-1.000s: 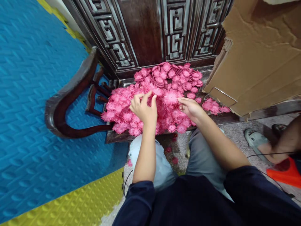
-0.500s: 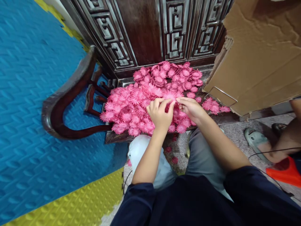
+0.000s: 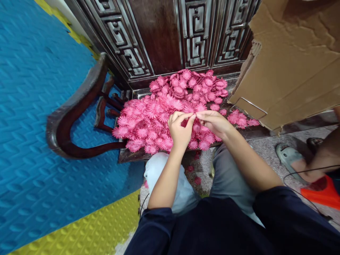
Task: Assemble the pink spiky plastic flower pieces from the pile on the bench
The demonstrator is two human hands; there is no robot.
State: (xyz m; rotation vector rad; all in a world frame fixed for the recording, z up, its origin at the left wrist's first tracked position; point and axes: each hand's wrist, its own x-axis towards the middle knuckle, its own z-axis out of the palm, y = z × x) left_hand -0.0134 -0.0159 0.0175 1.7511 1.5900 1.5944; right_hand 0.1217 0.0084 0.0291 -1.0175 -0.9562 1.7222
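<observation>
Pink flowers [image 3: 143, 132] lie heaped on the worktop [image 3: 133, 156], left of the cardboard [image 3: 289, 78], with a small cluster just beside it. The left hand [image 3: 180, 128] and right hand [image 3: 214, 122] are pinched, fingertips meeting, seemingly on one flower [image 3: 189, 107]. That piece looks under way; many more lie loose, and how many are finished cannot be told.

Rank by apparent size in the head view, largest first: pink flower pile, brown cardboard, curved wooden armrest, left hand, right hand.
1. Brown cardboard
2. Pink flower pile
3. Curved wooden armrest
4. Left hand and right hand: too alike to rank.
</observation>
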